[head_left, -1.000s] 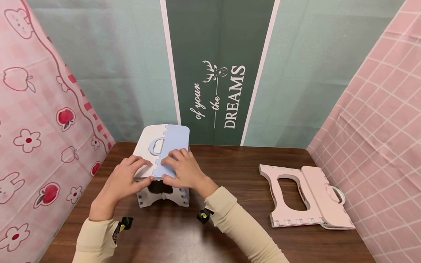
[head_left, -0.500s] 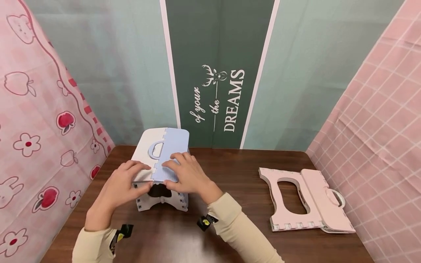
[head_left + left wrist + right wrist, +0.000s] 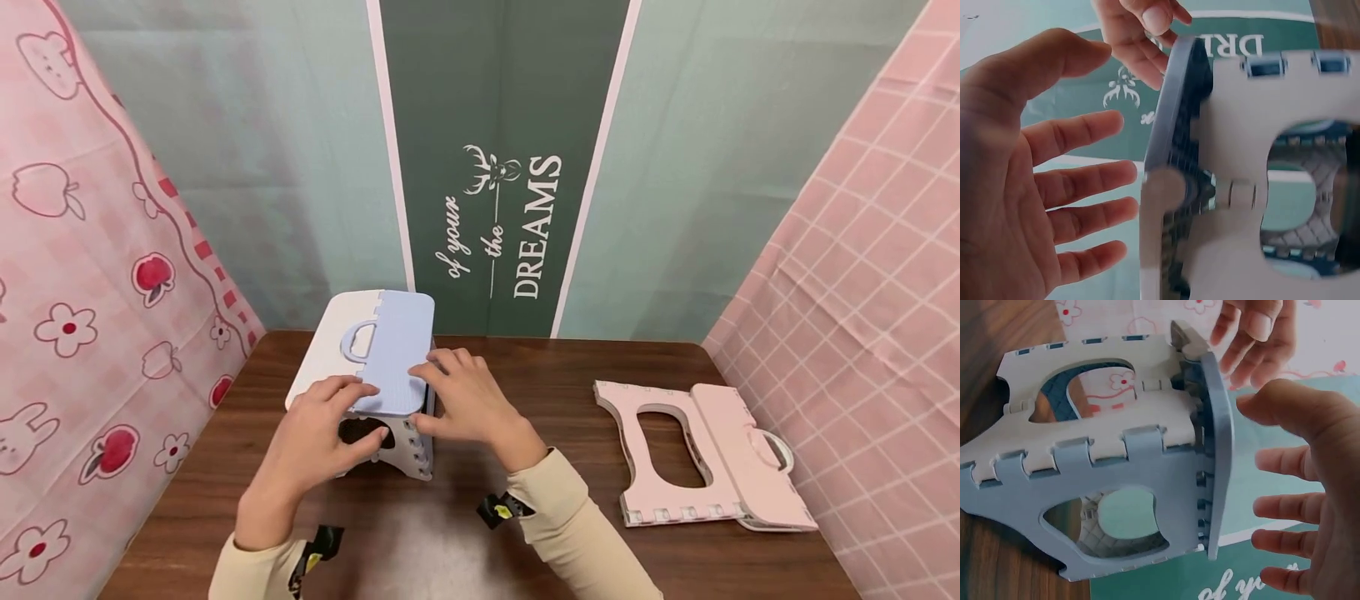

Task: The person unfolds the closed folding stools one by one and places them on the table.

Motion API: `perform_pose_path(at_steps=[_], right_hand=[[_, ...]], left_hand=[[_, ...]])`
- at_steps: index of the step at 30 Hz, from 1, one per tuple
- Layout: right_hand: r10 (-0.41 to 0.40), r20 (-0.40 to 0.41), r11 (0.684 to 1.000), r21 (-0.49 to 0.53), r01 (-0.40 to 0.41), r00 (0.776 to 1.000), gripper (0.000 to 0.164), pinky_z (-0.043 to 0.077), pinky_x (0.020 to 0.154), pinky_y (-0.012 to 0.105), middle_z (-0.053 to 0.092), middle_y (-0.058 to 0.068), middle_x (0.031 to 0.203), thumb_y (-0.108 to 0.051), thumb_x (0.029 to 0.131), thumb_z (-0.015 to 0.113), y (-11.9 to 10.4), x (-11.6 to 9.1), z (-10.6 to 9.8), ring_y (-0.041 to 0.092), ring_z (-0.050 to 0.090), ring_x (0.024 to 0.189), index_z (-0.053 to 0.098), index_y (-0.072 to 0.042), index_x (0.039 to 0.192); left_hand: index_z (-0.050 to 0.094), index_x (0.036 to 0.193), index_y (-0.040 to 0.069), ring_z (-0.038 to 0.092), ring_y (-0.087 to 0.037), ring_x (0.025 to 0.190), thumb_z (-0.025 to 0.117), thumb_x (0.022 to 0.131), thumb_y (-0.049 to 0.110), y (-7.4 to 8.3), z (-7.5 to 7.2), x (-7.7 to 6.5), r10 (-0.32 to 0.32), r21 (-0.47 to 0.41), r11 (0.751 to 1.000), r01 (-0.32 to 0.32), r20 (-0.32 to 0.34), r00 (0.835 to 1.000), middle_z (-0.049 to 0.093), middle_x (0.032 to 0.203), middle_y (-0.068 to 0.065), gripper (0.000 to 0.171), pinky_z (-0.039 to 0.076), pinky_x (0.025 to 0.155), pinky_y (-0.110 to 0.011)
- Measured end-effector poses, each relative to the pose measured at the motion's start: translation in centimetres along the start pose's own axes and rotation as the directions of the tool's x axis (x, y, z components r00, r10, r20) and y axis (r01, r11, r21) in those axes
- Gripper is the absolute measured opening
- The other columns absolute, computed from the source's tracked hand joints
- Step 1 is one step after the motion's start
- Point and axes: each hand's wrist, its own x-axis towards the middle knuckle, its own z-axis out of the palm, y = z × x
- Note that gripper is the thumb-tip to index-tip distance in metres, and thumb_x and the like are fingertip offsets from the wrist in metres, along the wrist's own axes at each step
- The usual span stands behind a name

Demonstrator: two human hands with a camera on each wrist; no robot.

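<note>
Pale green cloth (image 3: 247, 167) with a dark green band, lettered in white, hangs behind a dark brown wood-grain table (image 3: 420, 550); pink patterned cloths flank it on both sides. Left of centre, near the table's back edge, a white and light blue plastic folding stool (image 3: 399, 350) stands upright and unfolded, its seat white on the left, blue on the right, with a blue loop handle (image 3: 347, 343). The left hand (image 3: 311, 433) is spread wide by the seat's front edge, holding nothing; the right hand (image 3: 468, 400), equally wide and unladen, is by the front right corner. Both wrist views show fingers apart from the seat. Far right, a pink plastic folding stool (image 3: 720, 467) lies flat.
</note>
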Motion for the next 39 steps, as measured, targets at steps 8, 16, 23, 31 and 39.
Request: perform_pose_path(at_steps=[8,16,23,31,39], right_hand=[[0.041,-0.019,0.998,0.04,-0.04,0.999,0.059,0.037,0.082,0.044,0.05,0.009,0.124,-0.05,0.075,0.067,1.5,-1.7,-0.6,0.027,0.044,0.109,0.058,-0.018,0.123],[0.081,-0.014,0.996,0.03,-0.081,0.997,0.063,0.038,0.082,0.046,0.049,0.01,0.125,-0.049,0.073,0.068,3.3,-3.6,-1.0,0.029,0.045,0.11,0.057,-0.016,0.126],[0.129,0.01,0.991,0.02,-0.13,0.992,0.063,0.038,0.081,0.047,0.049,0.01,0.125,-0.048,0.073,0.069,4.6,-5.0,-1.2,0.03,0.045,0.11,0.056,-0.016,0.126],[0.161,-0.009,0.987,0.015,-0.16,0.987,0.064,0.039,0.078,0.046,0.049,0.01,0.123,-0.048,0.073,0.07,5.8,-6.6,-1.1,0.03,0.046,0.108,0.056,-0.016,0.125],[0.214,-0.001,0.976,0.026,-0.214,0.977,0.064,0.039,0.078,0.047,0.05,0.011,0.122,-0.048,0.072,0.071,7.1,-8.4,-1.0,0.031,0.047,0.107,0.056,-0.015,0.125]], left_hand=[[0.067,0.099,0.01,0.056,-0.03,0.094,0.073,0.068,0.033,2.0,1.3,0.4,0.015,-0.032,0.999,-0.016,-0.024,1.0,0.06,0.103,-0.009,0.039,0.044,0.07,-0.05],[0.067,0.098,0.008,0.057,-0.029,0.094,0.074,0.068,0.031,3.3,3.4,0.9,0.074,-0.038,0.996,-0.077,-0.069,0.995,0.061,0.101,-0.011,0.038,0.045,0.071,-0.049],[0.067,0.098,0.01,0.056,-0.03,0.096,0.072,0.07,0.036,4.3,4.6,1.3,0.069,-0.038,0.997,-0.07,-0.03,0.997,0.06,0.102,-0.01,0.038,0.044,0.075,-0.049],[0.067,0.099,0.011,0.055,-0.029,0.097,0.07,0.071,0.038,5.0,6.0,1.8,0.117,-0.016,0.993,-0.117,-0.016,0.993,0.059,0.103,-0.008,0.038,0.042,0.078,-0.048],[0.066,0.099,0.013,0.055,-0.028,0.095,0.07,0.071,0.038,5.9,7.3,2.3,0.162,0.0,0.987,-0.162,-0.013,0.987,0.059,0.101,-0.006,0.038,0.042,0.08,-0.045]])
